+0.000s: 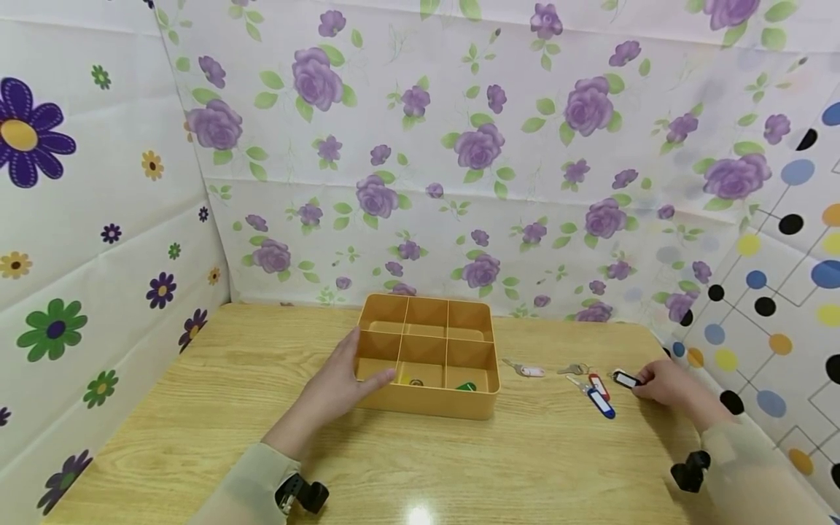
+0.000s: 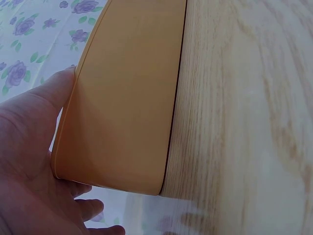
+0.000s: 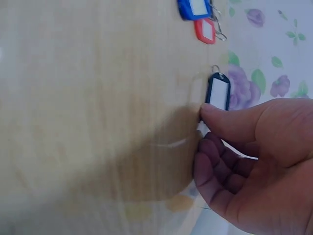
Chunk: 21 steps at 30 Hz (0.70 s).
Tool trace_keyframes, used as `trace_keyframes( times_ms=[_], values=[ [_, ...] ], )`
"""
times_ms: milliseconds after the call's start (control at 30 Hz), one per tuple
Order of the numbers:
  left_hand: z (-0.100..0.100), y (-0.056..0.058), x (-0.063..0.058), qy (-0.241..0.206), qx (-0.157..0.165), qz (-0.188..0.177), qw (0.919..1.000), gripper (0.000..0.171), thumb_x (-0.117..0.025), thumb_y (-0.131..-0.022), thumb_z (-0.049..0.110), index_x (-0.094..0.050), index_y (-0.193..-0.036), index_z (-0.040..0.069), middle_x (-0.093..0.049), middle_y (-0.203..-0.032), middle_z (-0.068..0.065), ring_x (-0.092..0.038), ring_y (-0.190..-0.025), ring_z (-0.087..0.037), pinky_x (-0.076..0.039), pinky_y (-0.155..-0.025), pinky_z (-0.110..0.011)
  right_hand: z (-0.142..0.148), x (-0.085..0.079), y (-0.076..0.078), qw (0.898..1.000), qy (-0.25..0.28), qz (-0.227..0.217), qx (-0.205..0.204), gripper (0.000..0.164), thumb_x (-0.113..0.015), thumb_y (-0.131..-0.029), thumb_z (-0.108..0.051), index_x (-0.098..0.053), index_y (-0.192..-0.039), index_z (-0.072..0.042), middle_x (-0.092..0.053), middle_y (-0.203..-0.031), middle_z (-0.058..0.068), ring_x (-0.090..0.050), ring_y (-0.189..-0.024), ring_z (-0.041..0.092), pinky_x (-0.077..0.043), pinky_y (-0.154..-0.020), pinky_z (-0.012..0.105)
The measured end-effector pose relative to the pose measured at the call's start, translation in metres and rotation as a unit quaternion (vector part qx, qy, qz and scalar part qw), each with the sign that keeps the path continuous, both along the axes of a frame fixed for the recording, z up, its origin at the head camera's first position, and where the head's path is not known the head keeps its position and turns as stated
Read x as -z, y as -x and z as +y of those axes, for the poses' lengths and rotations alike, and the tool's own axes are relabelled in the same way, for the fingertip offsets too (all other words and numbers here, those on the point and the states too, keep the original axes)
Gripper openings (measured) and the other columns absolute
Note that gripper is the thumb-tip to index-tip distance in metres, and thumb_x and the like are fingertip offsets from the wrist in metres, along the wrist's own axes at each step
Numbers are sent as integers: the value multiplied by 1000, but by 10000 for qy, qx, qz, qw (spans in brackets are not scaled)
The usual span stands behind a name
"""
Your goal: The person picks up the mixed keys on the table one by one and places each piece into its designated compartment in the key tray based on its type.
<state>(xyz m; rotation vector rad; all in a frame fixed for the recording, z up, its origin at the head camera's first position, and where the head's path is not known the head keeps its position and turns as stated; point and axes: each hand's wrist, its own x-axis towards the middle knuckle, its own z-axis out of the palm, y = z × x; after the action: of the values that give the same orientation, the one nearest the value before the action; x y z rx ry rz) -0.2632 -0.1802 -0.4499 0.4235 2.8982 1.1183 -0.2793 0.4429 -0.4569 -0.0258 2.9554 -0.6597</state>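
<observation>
1. Black key tag (image 1: 627, 379) lies at the right of the frame in the head view, its near end pinched between thumb and fingers of the right hand (image 1: 671, 386). Just beside it, a blue key tag (image 1: 601, 403) and a red key tag (image 1: 599, 387) sit on the wooden table (image 1: 197, 408), with a pale pink key tag (image 1: 531, 372) farther toward the center. The left hand (image 1: 335, 383) rests at the left front corner of a tan six-compartment box (image 1: 433, 402), thumb spread wide from the fingers. A green item (image 1: 467, 386) shows in the box's front right compartment.

2. From the left wrist, the box wall fills the center; the thumb touches its rim at left, the other fingers partly hidden past the lower corner.

3. At right in the right wrist view, thumb and forefinger close on the black tag's lower end, remaining fingers curled. Blue and red tags appear at top.
</observation>
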Motion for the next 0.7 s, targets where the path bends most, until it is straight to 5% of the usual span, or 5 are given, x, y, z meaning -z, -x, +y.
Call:
trace_keyframes(
  times_ms=[700],
  values=[
    [0, -1, 1, -13, 4, 1, 10000, 130, -64, -95, 84, -3, -177, 4, -11, -183, -21, -27, -162, -50, -33, -124, -71, -6, 15, -11, 9954, -149, 946, 5, 15, -79, -101, -14, -67, -99, -5, -61, -88, 4, -51, -78, 22, -42, -71, 39]
  ],
)
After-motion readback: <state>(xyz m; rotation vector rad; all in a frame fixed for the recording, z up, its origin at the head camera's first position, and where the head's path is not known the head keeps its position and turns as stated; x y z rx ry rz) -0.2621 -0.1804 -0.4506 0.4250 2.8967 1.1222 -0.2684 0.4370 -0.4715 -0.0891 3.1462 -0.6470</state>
